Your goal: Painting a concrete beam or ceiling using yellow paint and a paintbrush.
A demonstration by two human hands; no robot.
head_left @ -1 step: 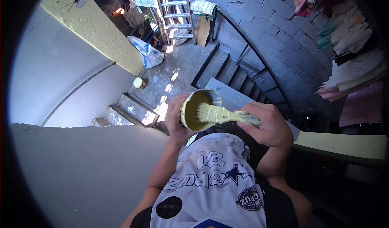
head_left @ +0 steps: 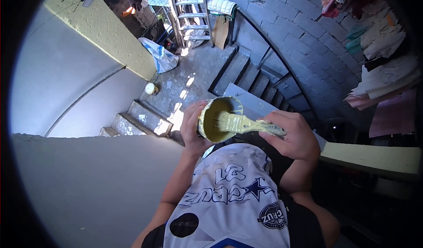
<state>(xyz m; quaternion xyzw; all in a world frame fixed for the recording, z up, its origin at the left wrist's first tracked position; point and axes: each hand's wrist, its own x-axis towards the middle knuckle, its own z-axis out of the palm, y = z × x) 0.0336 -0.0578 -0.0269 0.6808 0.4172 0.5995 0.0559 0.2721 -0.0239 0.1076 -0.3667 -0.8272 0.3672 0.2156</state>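
Observation:
A paint can (head_left: 210,121) is tilted in front of my body, its open mouth facing me and its rim streaked with pale yellow paint. My left hand (head_left: 191,126) is closed around the can's left side. In my right hand (head_left: 293,135) is the paint-smeared handle of a paintbrush (head_left: 241,124), pinched between thumb and fingers. The brush lies nearly level, with its pale yellow, wet bristles inside the can's mouth. Yellowish paint coats the inside of the can; how deep it stands cannot be made out.
Steps with a black handrail (head_left: 282,63) run down beside a grey block wall (head_left: 282,14). Hanging clothes (head_left: 383,41) are at the right. On the floor below stand a small can (head_left: 151,89), a white-blue sack (head_left: 161,58) and a ladder (head_left: 191,16). A pale yellow ledge (head_left: 370,156) lies right.
The can, the brush and both hands have shifted very slightly to the right. My grip on each is the same.

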